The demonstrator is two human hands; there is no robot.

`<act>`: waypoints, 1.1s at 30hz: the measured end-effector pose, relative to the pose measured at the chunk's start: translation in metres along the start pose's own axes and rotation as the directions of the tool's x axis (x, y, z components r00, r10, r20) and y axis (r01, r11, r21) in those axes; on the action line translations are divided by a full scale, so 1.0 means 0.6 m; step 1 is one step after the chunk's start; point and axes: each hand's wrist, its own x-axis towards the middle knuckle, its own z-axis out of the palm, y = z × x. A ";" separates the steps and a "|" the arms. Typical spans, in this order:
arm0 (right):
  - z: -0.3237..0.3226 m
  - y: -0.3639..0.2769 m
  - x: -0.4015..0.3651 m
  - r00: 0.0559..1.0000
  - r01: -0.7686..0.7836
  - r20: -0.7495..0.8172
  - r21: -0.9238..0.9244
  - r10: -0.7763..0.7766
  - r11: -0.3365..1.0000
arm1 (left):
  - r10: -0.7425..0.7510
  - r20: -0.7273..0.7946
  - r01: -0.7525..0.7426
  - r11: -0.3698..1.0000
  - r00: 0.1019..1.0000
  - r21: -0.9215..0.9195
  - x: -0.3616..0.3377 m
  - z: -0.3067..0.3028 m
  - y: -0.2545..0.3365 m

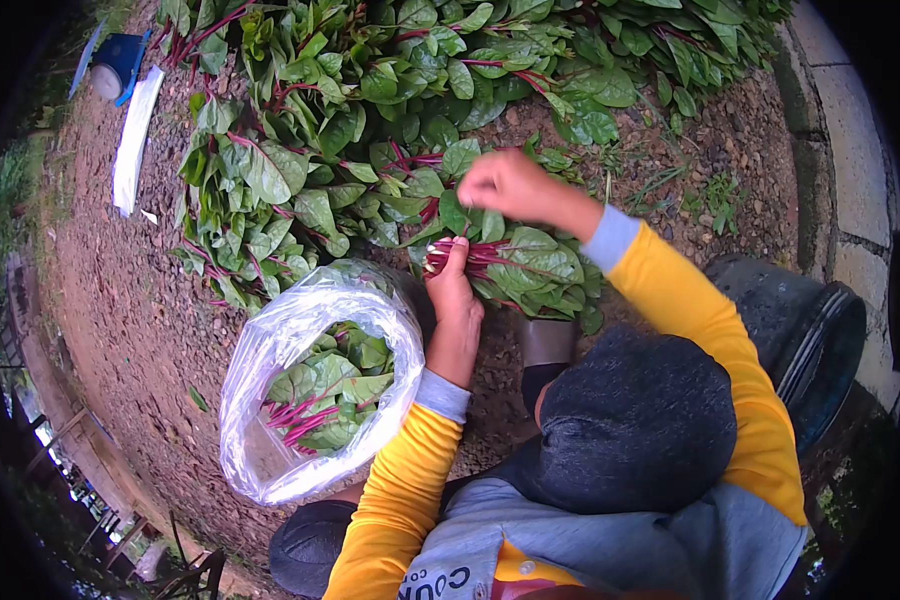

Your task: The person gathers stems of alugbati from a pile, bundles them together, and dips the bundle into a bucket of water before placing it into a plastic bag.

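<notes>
My left hand (454, 300) is wrapped round a bunch of leafy greens (535, 268), its thumb across the dark red stems. The cut stem ends point left and the broad leaves spread to the right. Just above the bunch is my right hand (515, 185), slightly blurred, with its fingers closed. A green leaf (452, 212) shows right below those fingers; whether they grip it is unclear. An open clear plastic bag (255, 400) stands to the left of my left forearm, with red-stemmed greens (330, 385) inside.
A large pile of red-stemmed greens (370, 110) spreads over the gravelly soil (120, 310) beyond my hands. White strip (136, 140) and blue object (120, 62) lie at upper left. A dark bucket (820, 350) lies on its side at right, near concrete paving (858, 160).
</notes>
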 end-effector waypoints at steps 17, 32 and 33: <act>0.035 0.085 0.140 0.996 -0.035 -0.087 -0.400 0.000 0.916 | -0.012 0.008 0.012 1.000 1.000 -0.004 -0.026 0.014 0.012; 0.048 -0.017 -0.102 0.916 -0.347 -0.186 0.075 0.355 0.935 | -0.026 0.044 0.029 0.997 0.999 -0.068 -0.025 0.028 0.017; 0.048 -0.020 -0.105 0.929 -0.318 -0.195 0.014 0.314 0.948 | -0.033 0.052 0.036 0.997 0.998 -0.061 -0.025 0.025 0.015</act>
